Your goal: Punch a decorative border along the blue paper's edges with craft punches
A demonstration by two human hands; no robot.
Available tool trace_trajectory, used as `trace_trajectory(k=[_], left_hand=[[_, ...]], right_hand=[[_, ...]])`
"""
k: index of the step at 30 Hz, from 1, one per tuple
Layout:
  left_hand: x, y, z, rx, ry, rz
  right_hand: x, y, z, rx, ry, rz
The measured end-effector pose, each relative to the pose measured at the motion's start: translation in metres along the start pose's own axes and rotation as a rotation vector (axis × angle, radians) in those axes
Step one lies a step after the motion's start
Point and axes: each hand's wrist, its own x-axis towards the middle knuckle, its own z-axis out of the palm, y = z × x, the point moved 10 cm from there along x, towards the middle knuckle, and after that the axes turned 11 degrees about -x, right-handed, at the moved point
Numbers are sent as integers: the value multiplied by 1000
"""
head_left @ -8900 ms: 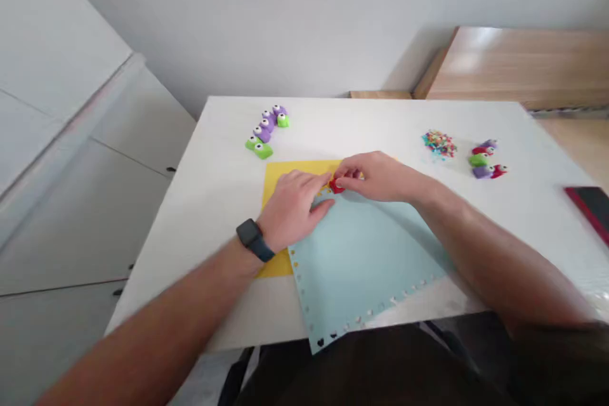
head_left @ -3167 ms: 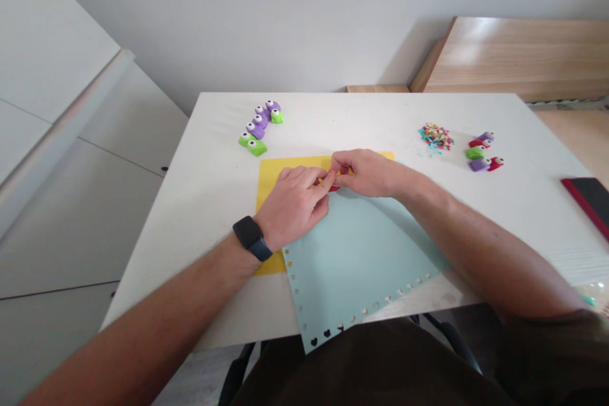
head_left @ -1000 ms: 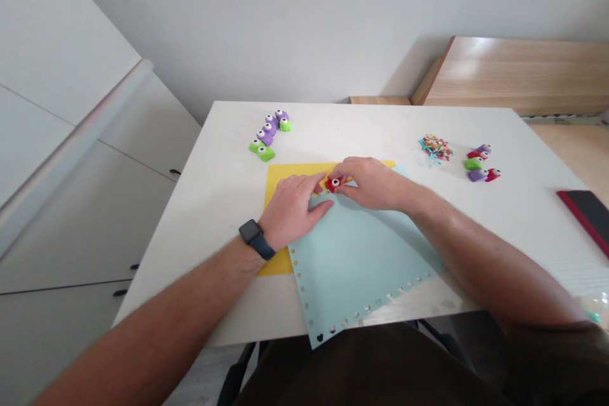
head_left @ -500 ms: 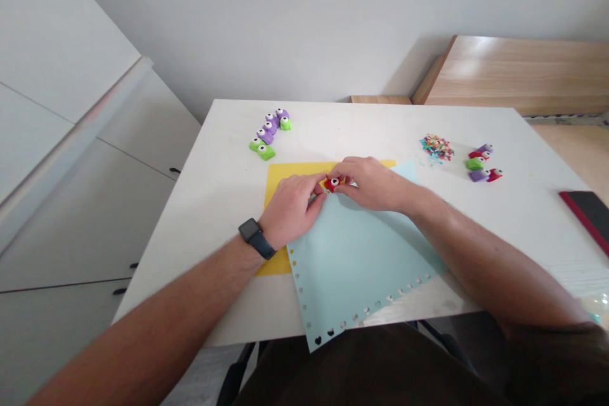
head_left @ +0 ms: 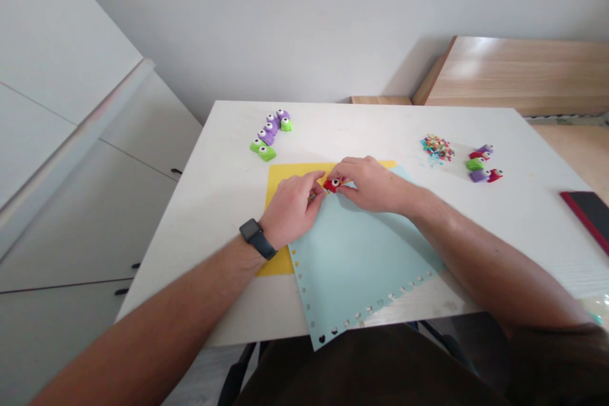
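Note:
A red craft punch with a white round button is held between the thumb and fingers of my right hand. It sits at the far edge of a light blue sheet of paper, whose near edges carry rows of small punched shapes, a heart at the near corner among them. My left hand, wearing a black watch on the wrist, pinches the blue sheet just left of the punch; its fingertips are partly hidden. Beneath the blue sheet lies a yellow sheet.
Several purple and green punches stand at the back left of the white table. Colourful paper confetti is heaped at the right, beside several more punches. A dark red-edged object lies at the right edge.
The red punch has tilted slightly in my right hand, and my left fingertips have come a little away from it. The blue sheet's near corner has shifted slightly right.

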Motion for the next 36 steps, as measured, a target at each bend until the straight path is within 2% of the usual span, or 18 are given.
trace_trajectory(k=[17, 24, 36], left_hand=[[-1, -2, 0, -32, -3, -13], [-1, -1, -1, -30, 0, -19], [-1, -1, -1, -18, -3, -21]], right_hand=[[1, 7, 2, 23, -11, 48], [0, 4, 3, -67, -33, 55], [-1, 2, 4, -90, -25, 56]])
